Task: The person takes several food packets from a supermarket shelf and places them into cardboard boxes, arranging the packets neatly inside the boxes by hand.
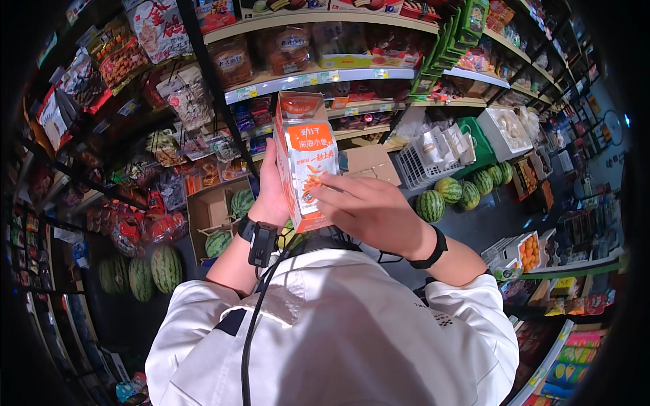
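My left hand (272,190) holds an orange-and-white cardboard display box (286,177) upright from its left side, in front of my chest. At the front of the box stands a silver-and-orange foil snack packet (310,152) with pictures of small fish snacks on it. The fingers of my right hand (373,210) rest on the packet's lower face, near the box's right edge. Whether they grip it or only touch it, I cannot tell. Part of the box's dark inside shows above the packet. Each wrist wears a black band, and a small black device sits at the left one.
Shelves of packaged bread (289,48) rise ahead. Bagged snacks (185,96) hang at left. Watermelons lie on the floor at left (166,269) and right (430,205), beside a white plastic basket (421,165). An open carton (205,218) holds more watermelons.
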A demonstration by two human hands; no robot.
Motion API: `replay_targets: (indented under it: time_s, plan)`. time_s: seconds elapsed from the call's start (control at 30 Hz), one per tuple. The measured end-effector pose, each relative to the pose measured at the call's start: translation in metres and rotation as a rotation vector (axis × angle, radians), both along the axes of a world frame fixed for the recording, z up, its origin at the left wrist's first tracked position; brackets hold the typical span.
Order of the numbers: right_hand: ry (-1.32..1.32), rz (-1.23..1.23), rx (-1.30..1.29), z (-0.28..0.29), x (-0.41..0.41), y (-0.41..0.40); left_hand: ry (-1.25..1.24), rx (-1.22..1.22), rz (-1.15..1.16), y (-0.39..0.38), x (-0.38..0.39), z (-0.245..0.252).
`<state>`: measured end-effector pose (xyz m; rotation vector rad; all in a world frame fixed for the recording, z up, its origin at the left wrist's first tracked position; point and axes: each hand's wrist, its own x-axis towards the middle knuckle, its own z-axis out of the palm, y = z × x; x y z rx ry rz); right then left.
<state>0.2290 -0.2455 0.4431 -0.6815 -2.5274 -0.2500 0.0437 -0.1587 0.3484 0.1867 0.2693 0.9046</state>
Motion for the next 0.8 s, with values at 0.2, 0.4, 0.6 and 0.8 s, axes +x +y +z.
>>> replay_targets:
  time_s: [0.2,0.4,0.6,0.8]
  plan:
    - [0.149,0.095,-0.215,-0.016,0.011,0.016,-0.011,-0.018,-0.013,0.000,0.001,0.014]
    - [0.438,-0.212,-0.175,0.008,-0.006,0.031,-0.094,0.084,-0.028,0.004,0.001,0.013]
    - [0.382,-0.134,-0.375,0.004,0.007,0.026,-0.057,0.046,0.010,0.008,-0.001,0.011]
    - [0.419,0.027,-0.449,-0.013,0.017,-0.004,-0.081,-0.004,0.011,0.011,-0.005,0.011]
